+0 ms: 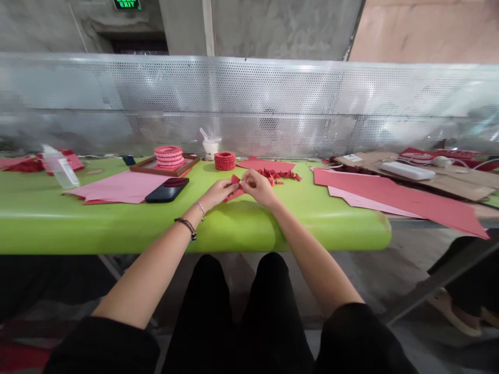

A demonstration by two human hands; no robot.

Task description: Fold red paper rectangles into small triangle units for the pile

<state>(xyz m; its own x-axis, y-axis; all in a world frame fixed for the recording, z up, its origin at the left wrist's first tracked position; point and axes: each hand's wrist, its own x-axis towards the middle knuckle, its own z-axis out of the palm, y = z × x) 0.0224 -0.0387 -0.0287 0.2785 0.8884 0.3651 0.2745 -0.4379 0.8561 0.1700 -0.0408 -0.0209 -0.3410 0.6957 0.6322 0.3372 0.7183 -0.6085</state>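
A small piece of red paper [234, 194] with a fold in it sits between my two hands, just above the green table [163, 228]. My left hand [219, 192] pinches the paper from the left, its fingers closed. From the right, my right hand [257, 187] closes thumb and fingertips on the paper's upper edge. Behind that hand lies a pile of small folded red paper pieces [286, 175]. A ring-shaped stack of red folded paper [225, 161] stands beyond my hands.
Left are a black phone [167, 190], pink sheets [117, 187], a clear bottle [61, 169] and a wooden tray [148, 167] with pink paper rings [169, 157]. A cup [211, 148] stands behind. Red sheets [397, 195] overhang the right edge. A perforated metal panel [249, 104] borders the back.
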